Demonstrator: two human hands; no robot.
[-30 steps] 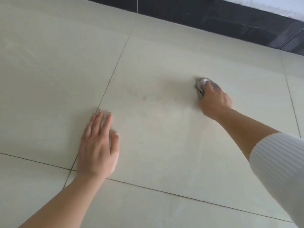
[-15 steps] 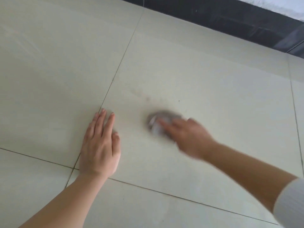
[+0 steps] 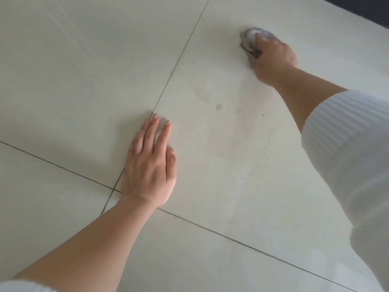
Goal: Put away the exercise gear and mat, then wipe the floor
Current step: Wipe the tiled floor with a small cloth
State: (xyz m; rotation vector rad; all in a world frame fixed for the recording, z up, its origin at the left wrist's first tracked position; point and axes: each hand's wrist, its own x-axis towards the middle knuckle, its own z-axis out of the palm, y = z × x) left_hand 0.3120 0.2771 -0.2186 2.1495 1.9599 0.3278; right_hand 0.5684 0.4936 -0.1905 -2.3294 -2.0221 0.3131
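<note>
- My right hand (image 3: 273, 57) has its fingers curled over a bunched grey cloth (image 3: 248, 42) and presses it to the floor (image 3: 84, 70) at the far end of my reach.
- My left hand (image 3: 149, 163) lies flat with straight fingers, holding nothing, across a grout line (image 3: 174, 66). I judge that it props my weight.
- No mat or gear is in view, so I take this as the wiping stage.
- A dark spot (image 3: 219, 106) with faint smears sits between the hands, well short of the cloth. A stroke that runs too far right would miss it.
- The cloth is wadded small, so little of it touches the tile. It may smear grime rather than lift it, or slip from under my fingertips.
- If the tile is damp, my propping palm could slide as I lean out.
- My white sleeve (image 3: 347, 144) hangs low and could drag across the wiped patch.
</note>
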